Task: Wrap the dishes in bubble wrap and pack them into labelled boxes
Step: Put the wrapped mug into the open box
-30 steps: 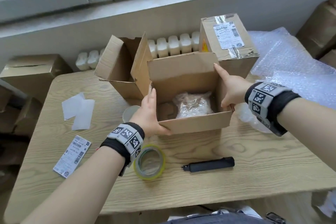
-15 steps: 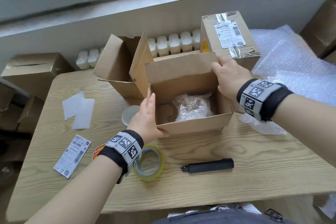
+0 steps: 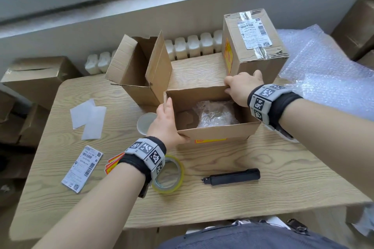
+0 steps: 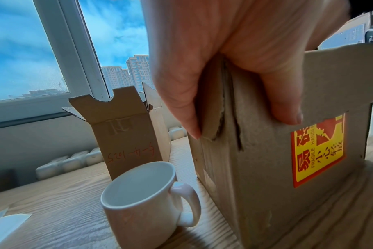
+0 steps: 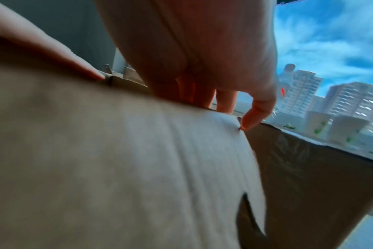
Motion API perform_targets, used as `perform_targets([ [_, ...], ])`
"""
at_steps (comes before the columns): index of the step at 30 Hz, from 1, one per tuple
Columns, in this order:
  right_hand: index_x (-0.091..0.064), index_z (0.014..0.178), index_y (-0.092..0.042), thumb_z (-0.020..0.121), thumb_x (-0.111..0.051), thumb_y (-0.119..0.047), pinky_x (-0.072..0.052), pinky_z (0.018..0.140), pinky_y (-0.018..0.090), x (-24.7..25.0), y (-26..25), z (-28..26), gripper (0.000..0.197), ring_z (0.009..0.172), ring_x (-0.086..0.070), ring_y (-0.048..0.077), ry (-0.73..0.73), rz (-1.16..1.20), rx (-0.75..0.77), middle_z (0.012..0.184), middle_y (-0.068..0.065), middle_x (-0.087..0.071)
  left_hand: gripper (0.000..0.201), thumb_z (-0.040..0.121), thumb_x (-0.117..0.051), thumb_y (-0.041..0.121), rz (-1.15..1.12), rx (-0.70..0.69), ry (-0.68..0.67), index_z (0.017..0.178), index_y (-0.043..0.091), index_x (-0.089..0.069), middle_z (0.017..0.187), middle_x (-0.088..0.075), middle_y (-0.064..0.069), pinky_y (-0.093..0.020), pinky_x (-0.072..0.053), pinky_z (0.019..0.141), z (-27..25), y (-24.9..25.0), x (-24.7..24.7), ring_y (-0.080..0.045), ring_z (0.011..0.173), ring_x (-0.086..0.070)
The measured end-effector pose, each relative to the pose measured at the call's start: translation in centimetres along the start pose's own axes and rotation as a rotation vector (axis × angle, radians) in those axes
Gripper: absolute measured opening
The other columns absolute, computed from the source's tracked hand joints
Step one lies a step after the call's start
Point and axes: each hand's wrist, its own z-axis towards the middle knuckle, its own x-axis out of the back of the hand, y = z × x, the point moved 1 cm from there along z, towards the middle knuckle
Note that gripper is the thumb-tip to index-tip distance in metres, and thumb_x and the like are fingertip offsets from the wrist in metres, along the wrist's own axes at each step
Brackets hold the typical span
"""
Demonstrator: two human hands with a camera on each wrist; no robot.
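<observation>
— Hands, first entry?
— Left hand [image 3: 164,125]: grips the near left corner of the open box [image 3: 214,131], thumb on the front wall, fingers down the side. Right hand [image 3: 241,87]: fingers curled over the far flap [image 3: 197,92] at its right end, frame centre.
— Contents?
— One bubble-wrapped bundle [image 3: 215,115] on the box floor; fragile sticker [image 4: 318,150] on the front.
— Dishes outstanding?
— One white mug [image 4: 147,200], unwrapped, on the table just left of the box.
— Surroundings?
— Sealed, labelled box [image 3: 255,46], upper right. Empty open box [image 3: 139,70], upper centre. Bubble wrap sheet [image 3: 327,75], right edge. Tape roll [image 3: 169,174] and black cutter [image 3: 232,176], lower centre. Loose label [image 3: 83,169], lower left.
— Progress?
— Judged about midway: one box finished, one being closed, mug still to wrap.
</observation>
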Motion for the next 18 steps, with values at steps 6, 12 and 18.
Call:
perform_targets([
  [6, -0.055, 0.123, -0.013, 0.100, -0.041, -0.022, -0.035, 0.098, 0.034, 0.9, 0.4, 1.6, 0.028, 0.122, -0.047, 0.031, -0.083, 0.152, -0.014, 0.119, 0.007, -0.061, 0.132, 0.063, -0.085, 0.039, 0.003, 0.019, -0.010, 0.150, 0.017, 0.011, 0.156, -0.003, -0.007, -0.028, -0.035, 0.102, 0.1, 0.2, 0.1, -0.021, 0.136, -0.032],
  [12, -0.060, 0.122, -0.012, 0.094, -0.054, -0.027, -0.039, 0.101, 0.032, 1.8, 2.1, 0.9, 0.033, 0.120, -0.051, 0.027, 0.083, 0.325, -0.030, 0.128, 0.008, -0.058, 0.127, 0.057, -0.085, 0.050, 0.124, 0.064, -0.028, 0.151, 0.020, -0.006, 0.155, 0.009, -0.012, -0.036, -0.033, 0.108, -0.3, 0.4, 0.4, -0.033, 0.138, -0.027],
  [18, -0.064, 0.117, -0.010, 0.093, -0.054, -0.023, -0.038, 0.097, 0.029, 2.0, 3.1, -1.5, 0.029, 0.117, -0.053, 0.024, 0.183, 0.414, -0.041, 0.124, 0.008, -0.061, 0.122, 0.054, -0.077, 0.067, 0.354, 0.052, -0.068, 0.149, 0.030, -0.010, 0.155, 0.016, -0.013, -0.048, -0.022, 0.114, -1.8, 0.6, 1.3, -0.039, 0.141, -0.011],
])
